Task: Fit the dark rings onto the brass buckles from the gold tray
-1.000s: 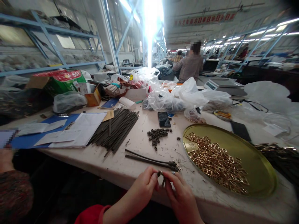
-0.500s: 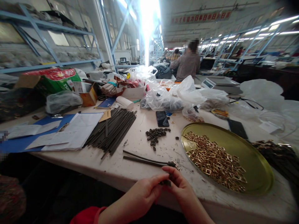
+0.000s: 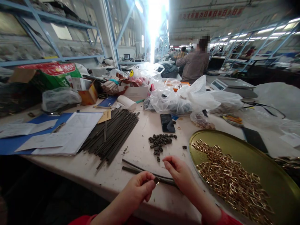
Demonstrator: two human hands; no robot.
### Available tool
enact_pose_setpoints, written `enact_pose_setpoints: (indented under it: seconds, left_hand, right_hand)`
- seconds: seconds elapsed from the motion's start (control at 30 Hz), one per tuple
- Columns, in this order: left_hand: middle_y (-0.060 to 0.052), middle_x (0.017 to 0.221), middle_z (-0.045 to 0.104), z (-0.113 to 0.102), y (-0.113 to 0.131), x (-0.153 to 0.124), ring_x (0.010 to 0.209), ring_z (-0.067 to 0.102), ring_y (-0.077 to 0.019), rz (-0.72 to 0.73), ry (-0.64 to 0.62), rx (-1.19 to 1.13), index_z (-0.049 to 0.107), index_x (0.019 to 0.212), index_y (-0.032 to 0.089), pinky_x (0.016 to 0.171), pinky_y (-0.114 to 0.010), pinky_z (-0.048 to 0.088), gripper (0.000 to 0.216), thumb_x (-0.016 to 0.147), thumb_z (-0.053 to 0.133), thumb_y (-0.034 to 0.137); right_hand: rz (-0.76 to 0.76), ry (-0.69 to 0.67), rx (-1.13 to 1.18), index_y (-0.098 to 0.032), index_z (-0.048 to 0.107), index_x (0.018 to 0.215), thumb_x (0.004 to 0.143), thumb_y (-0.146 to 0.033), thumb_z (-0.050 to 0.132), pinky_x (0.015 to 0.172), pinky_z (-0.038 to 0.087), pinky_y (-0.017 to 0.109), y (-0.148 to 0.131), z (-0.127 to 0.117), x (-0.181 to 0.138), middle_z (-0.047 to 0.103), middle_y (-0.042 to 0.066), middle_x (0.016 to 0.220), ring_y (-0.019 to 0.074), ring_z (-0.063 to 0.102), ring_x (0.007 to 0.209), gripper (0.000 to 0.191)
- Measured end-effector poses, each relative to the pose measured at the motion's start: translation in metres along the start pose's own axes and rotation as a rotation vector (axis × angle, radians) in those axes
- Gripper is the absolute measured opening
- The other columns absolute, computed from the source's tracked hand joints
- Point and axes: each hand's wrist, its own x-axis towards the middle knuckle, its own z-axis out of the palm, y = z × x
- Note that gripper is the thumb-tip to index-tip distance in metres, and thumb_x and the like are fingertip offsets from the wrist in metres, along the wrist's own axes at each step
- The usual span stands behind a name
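Observation:
My left hand (image 3: 139, 187) pinches a small dark piece with a gold glint, likely a buckle (image 3: 157, 180), between thumb and fingertips; most of the piece is hidden. Raised just short of the pile of small dark loops (image 3: 159, 143), my right hand (image 3: 181, 172) has loosely bent fingers and nothing visible in them. Two dark straps (image 3: 138, 168) lie along the table's front, their right ends passing behind my right hand. To the right, a round gold-coloured tray (image 3: 264, 162) bears a heap of gold rectangular buckles (image 3: 231, 175).
A bundle of long dark strips (image 3: 112, 134) lies left of the loops, beside papers on a blue folder (image 3: 9, 147). Behind the loops are a phone (image 3: 167, 123) and clear plastic bags (image 3: 178, 100). A person (image 3: 195, 64) stands farther back.
My hands have come apart. The left keeps the small piece and has shifted left; the right has let go and moved up toward the loops. The view has turned slightly left.

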Motion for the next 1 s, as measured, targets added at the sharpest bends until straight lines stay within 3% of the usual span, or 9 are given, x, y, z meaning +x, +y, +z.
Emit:
enact_pose_setpoints:
  seconds: [0.07,0.17,0.53,0.77,0.9,1.0]
  left_hand:
    - [0.011,0.040,0.035,-0.004,0.002,0.005,0.038,0.024,-0.0046,0.002,0.036,0.019,0.049,0.076,0.016,0.042,-0.019,0.014,0.035,0.067,0.060,0.048]
    - [0.011,0.039,0.034,-0.007,0.004,0.008,0.038,0.023,-0.0045,0.003,0.056,0.050,0.049,0.075,0.016,0.042,-0.020,0.014,0.035,0.068,0.058,0.048]
    - [0.012,0.038,0.034,-0.006,-0.006,0.015,0.034,0.023,-0.0040,0.066,0.129,0.127,0.046,0.069,0.018,0.039,-0.019,0.015,0.033,0.064,0.057,0.048]
    - [0.012,0.038,0.034,-0.006,-0.008,0.002,0.034,0.023,-0.0039,0.128,0.179,0.164,0.047,0.069,0.017,0.038,-0.020,0.014,0.032,0.064,0.057,0.047]
    - [0.012,0.040,0.034,-0.006,-0.008,-0.005,0.035,0.023,-0.0040,0.146,0.202,0.165,0.047,0.068,0.017,0.039,-0.020,0.014,0.035,0.062,0.058,0.049]
    - [0.012,0.041,0.033,-0.007,-0.006,-0.010,0.036,0.024,-0.0046,0.147,0.212,0.193,0.048,0.070,0.017,0.040,-0.020,0.015,0.033,0.064,0.056,0.048]
  right_hand:
    - [-0.057,-0.007,-0.407,-0.017,0.057,0.085,0.082,-0.018,0.045,0.068,0.042,0.028,-0.001,0.001,0.020,0.060,0.006,0.084,0.0174,0.057,0.076,0.012]
    - [-0.040,-0.075,-0.678,-0.016,0.058,0.083,0.080,-0.008,0.044,0.068,0.040,0.028,-0.002,0.012,0.037,0.061,0.009,0.086,0.0190,0.058,0.078,0.016]
    - [-0.052,-0.058,-0.796,-0.017,0.056,0.088,0.082,-0.005,0.041,0.064,0.037,0.026,-0.002,0.021,0.033,0.061,0.010,0.088,0.0194,0.058,0.080,0.021]
    - [-0.133,-0.054,-0.772,-0.017,0.060,0.079,0.085,-0.011,0.040,0.067,0.037,0.026,0.005,0.022,0.029,0.063,0.009,0.086,0.0180,0.058,0.079,0.022]
    - [-0.139,-0.043,-0.719,-0.016,0.059,0.094,0.083,-0.012,0.044,0.071,0.037,0.025,0.010,0.020,0.031,0.064,0.008,0.093,0.0177,0.058,0.085,0.019]
    - [-0.129,-0.060,-0.686,-0.015,0.060,0.093,0.079,-0.011,0.048,0.072,0.038,0.024,0.012,0.018,0.033,0.063,0.008,0.094,0.0177,0.058,0.086,0.019]
